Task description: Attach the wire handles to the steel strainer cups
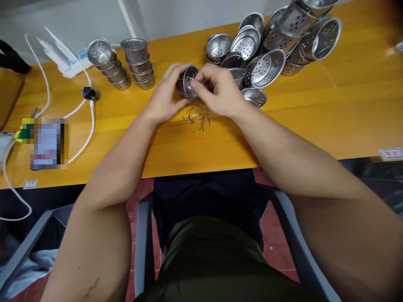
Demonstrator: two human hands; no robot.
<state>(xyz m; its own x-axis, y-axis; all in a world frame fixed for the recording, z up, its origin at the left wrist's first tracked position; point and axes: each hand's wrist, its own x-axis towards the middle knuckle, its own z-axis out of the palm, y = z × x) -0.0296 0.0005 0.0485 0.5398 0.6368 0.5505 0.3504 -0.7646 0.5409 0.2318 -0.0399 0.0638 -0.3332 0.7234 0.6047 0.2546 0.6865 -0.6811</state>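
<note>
My left hand point(166, 93) is wrapped round a perforated metal cup point(183, 84), which lies tilted with its mouth toward my right hand point(218, 88). The thumb and fingers of that right hand are pinched together at the cup's rim. Whatever they pinch is too small to make out, perhaps a thin wire. Just below the cup, a small heap of short, curved metal wires point(199, 118) lies on the yellow table point(201, 151).
Two stacks of perforated cups, a left one point(101, 54) and a right one point(135, 50), stand at the back left. A larger pile of cups point(266, 69) fills the back right. A white power strip point(74, 67), cables and a blurred phone point(47, 144) lie at left.
</note>
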